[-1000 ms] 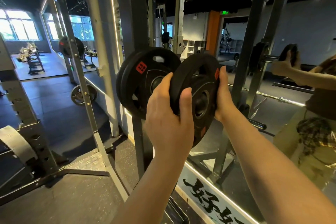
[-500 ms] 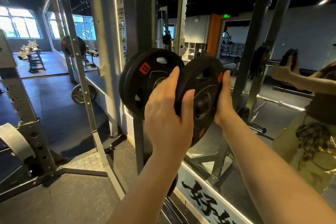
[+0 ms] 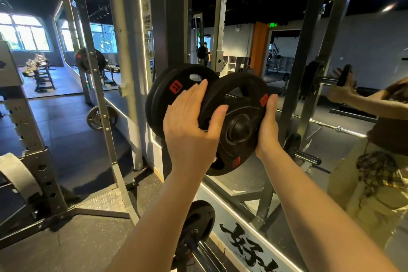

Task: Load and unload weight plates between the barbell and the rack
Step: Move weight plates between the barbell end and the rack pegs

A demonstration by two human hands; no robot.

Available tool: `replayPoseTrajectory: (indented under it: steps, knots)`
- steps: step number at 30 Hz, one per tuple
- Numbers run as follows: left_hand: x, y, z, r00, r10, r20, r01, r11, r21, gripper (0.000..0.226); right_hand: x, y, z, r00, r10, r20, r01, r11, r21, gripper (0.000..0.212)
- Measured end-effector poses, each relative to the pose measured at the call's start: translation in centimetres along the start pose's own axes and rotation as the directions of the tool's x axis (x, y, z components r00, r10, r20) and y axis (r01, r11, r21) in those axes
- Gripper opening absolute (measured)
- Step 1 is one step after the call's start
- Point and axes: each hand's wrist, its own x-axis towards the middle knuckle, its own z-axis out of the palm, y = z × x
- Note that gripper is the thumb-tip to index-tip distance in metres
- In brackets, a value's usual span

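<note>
A small black weight plate [image 3: 239,126] with red labels is held up between both hands, in front of the rack upright [image 3: 174,28]. My left hand [image 3: 192,126] grips its left rim, fingers curled over the edge. My right hand [image 3: 268,126] cups its right rim. The plate's centre hole sits over a dark peg end. Just behind it to the left, two similar black plates [image 3: 176,88] hang on the rack's storage peg. Below my arms lies a barbell [image 3: 204,256] with a black plate [image 3: 198,221] on its sleeve.
A wall mirror [image 3: 331,117] on the right reflects the rack, a chrome peg and a person. Another rack frame [image 3: 31,150] with a white strap stands at the left. A loaded bar and benches lie farther back on the dark rubber floor.
The plate has tilted more face-on and moved slightly right and down, its hole now over the peg end. Both hands kept their hold on its rims.
</note>
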Motion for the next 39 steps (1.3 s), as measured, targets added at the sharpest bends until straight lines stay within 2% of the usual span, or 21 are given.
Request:
replayPoseTrajectory:
  steps: [9, 13, 17, 21, 28, 31, 35, 39]
  knots:
    - [-0.1, -0.5, 0.4, 0.996, 0.035, -0.079, -0.024, 0.99, 0.139, 0.056, 0.4, 0.6, 0.2, 1.0, -0.01, -0.015, 0.01, 1.0, -0.005, 0.066]
    - [-0.2, -0.7, 0.5, 0.995, 0.034, -0.094, -0.018, 0.985, 0.169, 0.058, 1.1, 0.8, 0.4, 0.999, -0.033, -0.025, 0.033, 0.999, 0.007, 0.09]
    - [-0.3, -0.8, 0.5, 0.995, -0.005, -0.102, 0.023, 0.984, 0.175, 0.057, 1.6, 1.0, 0.4, 0.998, -0.054, -0.028, 0.054, 0.999, 0.002, 0.104]
    - [-0.3, -0.6, 0.6, 0.984, -0.061, -0.168, 0.09, 0.98, 0.175, 0.054, 2.1, 1.1, 0.3, 0.998, -0.051, -0.03, 0.051, 0.999, 0.008, 0.114]
    - [-0.7, -0.3, 0.6, 0.982, -0.134, -0.135, 0.151, 0.98, 0.126, 0.054, 2.6, 1.3, 0.3, 0.999, -0.039, 0.023, 0.039, 0.999, -0.002, 0.113]
    - [-1.2, -0.5, 0.7, 0.985, -0.149, -0.09, 0.159, 0.98, 0.116, 0.054, 3.3, 1.0, 0.8, 0.997, -0.055, 0.052, 0.054, 0.998, 0.016, 0.097]
    - [-1.4, -1.4, 1.0, 0.986, -0.096, -0.137, 0.114, 0.985, 0.13, 0.055, 4.2, 1.2, 1.6, 0.996, -0.074, 0.047, 0.07, 0.995, 0.075, 0.073]
    - [-1.5, -2.2, 1.3, 0.98, -0.058, -0.19, 0.086, 0.986, 0.14, 0.052, 4.8, 1.3, 1.6, 0.987, -0.136, 0.087, 0.132, 0.99, 0.047, 0.083]
